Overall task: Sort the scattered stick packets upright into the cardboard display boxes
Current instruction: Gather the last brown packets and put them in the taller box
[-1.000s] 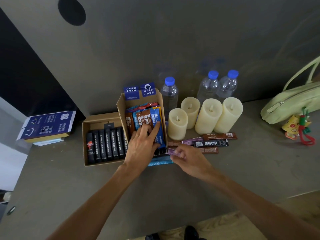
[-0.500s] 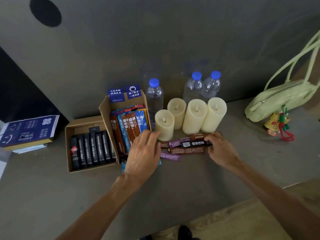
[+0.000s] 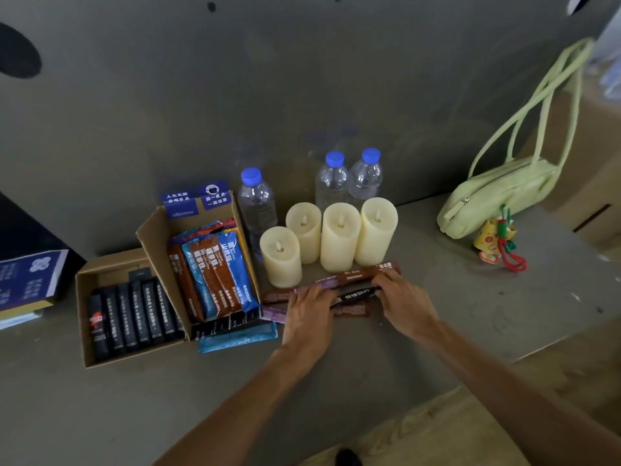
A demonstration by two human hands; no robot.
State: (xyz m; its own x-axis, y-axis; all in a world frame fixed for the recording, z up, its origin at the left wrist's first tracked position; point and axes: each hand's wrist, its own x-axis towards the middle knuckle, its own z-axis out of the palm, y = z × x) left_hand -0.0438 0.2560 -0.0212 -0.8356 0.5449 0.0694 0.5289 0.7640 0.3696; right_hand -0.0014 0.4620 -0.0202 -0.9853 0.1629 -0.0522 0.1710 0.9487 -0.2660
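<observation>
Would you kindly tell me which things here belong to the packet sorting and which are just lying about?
Job: loose stick packets, tall display box, low display box.
Lying about: candles, water bottles, green handbag, blue booklet.

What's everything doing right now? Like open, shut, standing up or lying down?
Tall box: open, colourful packets standing inside.
Low box: open, black packets in a row.
Loose packets: lying flat, under both hands.
Blue packet: flat, outside the boxes.
Left hand: touching loose packets.
Right hand: touching loose packets.
Bottles: upright, capped.
Candles: upright.
</observation>
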